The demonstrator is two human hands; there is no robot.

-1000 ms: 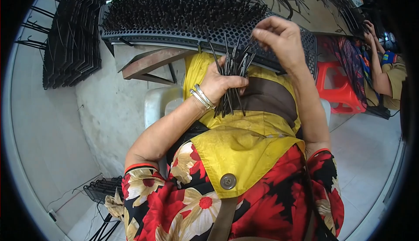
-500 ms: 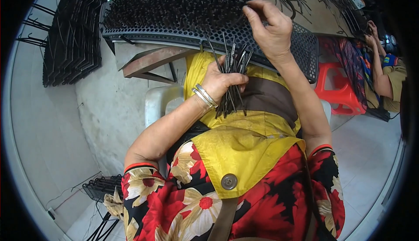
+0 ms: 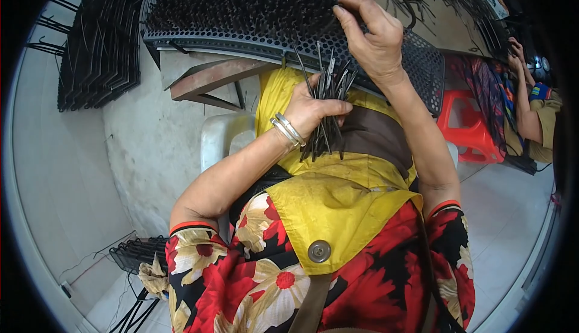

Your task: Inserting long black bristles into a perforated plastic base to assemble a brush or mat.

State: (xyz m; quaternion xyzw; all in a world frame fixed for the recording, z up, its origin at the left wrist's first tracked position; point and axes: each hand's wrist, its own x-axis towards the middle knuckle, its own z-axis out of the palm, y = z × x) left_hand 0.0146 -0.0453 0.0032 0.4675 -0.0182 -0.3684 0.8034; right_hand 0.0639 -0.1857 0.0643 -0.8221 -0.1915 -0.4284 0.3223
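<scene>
My left hand (image 3: 306, 111) is closed around a bundle of thin dark metal strips (image 3: 329, 86), held over my lap just in front of a perforated metal rack (image 3: 416, 68). Some strips have small holes near their upper ends. My right hand (image 3: 379, 39) is raised over the right part of the rack, thumb and forefinger pinched together at the edge of a dense block of upright black strips (image 3: 241, 10). Whatever sits between those fingertips is too small and dark to name. The block fills most of the rack's left and middle; bare holes show along its front and right.
A rusty metal frame (image 3: 220, 75) supports the rack. Bent black wire parts (image 3: 99, 50) hang at the far left. Loose strips (image 3: 416, 1) litter the surface behind. A red stool (image 3: 470, 131) stands at right, near another person's arm (image 3: 528, 113). I sit on a pale chair (image 3: 220, 131).
My left hand and its bundle have shifted slightly right. The right hand stays pinched at nearly the same spot on the block's edge. The whole view has moved a little.
</scene>
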